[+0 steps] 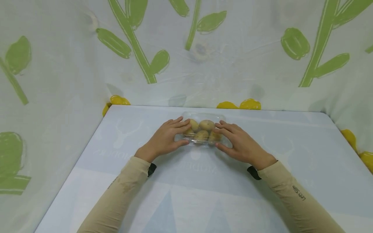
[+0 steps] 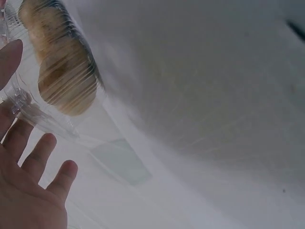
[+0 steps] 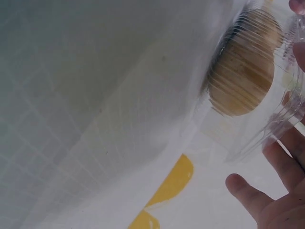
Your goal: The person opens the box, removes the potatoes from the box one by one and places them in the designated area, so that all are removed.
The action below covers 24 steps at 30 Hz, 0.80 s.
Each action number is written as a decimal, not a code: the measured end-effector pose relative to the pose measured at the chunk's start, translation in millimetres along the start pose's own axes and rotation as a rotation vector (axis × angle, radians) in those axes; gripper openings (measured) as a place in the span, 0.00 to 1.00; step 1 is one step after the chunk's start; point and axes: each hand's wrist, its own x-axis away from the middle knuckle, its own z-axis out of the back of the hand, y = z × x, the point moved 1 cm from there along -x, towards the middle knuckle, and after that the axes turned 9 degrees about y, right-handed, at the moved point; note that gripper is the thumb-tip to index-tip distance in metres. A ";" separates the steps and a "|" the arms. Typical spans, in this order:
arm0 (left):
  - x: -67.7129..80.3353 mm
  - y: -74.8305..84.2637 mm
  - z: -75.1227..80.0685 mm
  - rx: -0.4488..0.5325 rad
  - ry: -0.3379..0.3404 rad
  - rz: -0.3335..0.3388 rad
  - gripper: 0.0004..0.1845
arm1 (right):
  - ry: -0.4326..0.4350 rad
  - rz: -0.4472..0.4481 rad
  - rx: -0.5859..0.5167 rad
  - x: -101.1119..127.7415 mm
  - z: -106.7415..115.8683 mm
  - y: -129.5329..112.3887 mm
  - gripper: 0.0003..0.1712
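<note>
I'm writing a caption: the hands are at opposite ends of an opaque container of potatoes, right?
Not opaque: the container is clear, and the head view shows the potatoes through it. The rest holds: left hand and right hand are at opposite ends.

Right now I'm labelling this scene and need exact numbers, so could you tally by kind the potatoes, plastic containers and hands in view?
Potatoes: 5 visible
Clear plastic container: 1
Hands: 2 (left hand, right hand)
Total: 8
</note>
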 end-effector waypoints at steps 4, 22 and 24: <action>-1.6 1.2 1.5 0.067 -0.012 0.051 0.35 | 0.005 -0.003 -0.009 0.3 -1.3 -0.2 0.28; -7.0 6.8 7.4 0.130 -0.118 0.166 0.34 | 0.009 -0.019 -0.006 0.6 -3.0 -1.5 0.24; -6.2 7.1 7.6 0.128 -0.120 0.155 0.34 | 0.008 -0.017 -0.002 0.7 -3.4 -1.4 0.24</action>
